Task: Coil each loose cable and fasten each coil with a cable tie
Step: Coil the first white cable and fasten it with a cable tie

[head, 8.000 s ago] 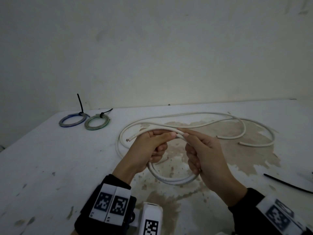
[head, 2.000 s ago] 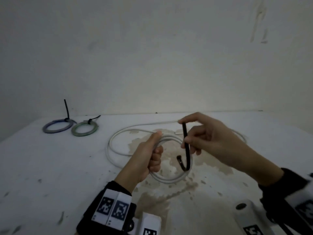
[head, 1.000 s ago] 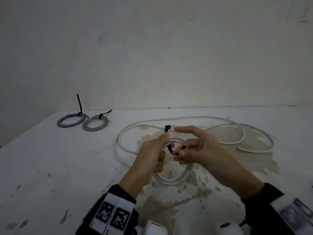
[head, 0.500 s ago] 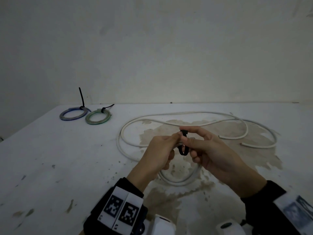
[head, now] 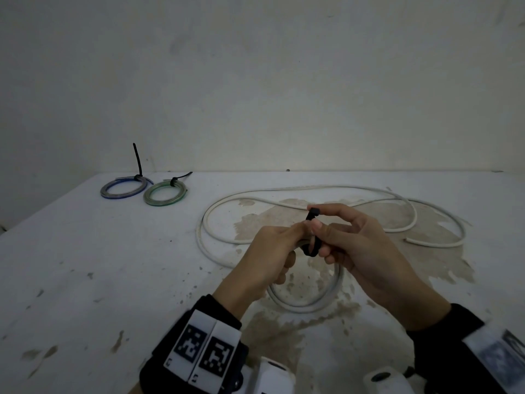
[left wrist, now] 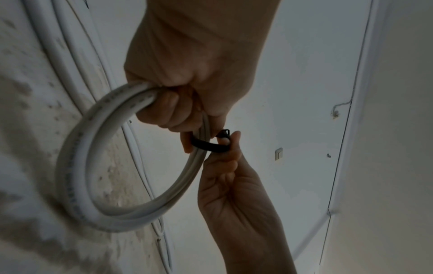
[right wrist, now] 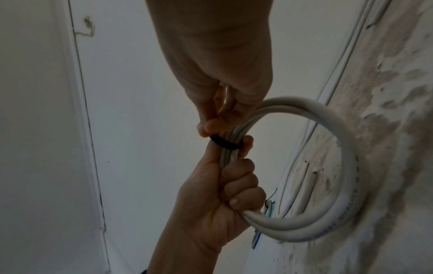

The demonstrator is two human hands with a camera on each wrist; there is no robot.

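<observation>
A thick white cable [head: 335, 291] is wound into a small coil above the stained table [head: 113, 265]; its loose length [head: 426, 223] trails away to the right. My left hand [head: 272, 251] grips the coil's strands [left wrist: 77, 153] in a fist. A black cable tie [head: 312, 237] is looped around those strands [right wrist: 223, 143] right beside the left fist. My right hand [head: 349, 240] pinches the tie, thumb and forefinger at its head [left wrist: 223, 134]. The tie's tail is hidden behind the fingers.
Two small coils lie at the table's far left, one blue [head: 123, 189] and one green [head: 164, 193], each bound by a black tie. The wall [head: 255, 95] rises directly behind the table. The white cable's free end [head: 409, 240] lies at right.
The right hand brought the black tie to the coil, wrapped it around the strands by the left fist, and now pinches it at its head. The left hand kept holding the coil.
</observation>
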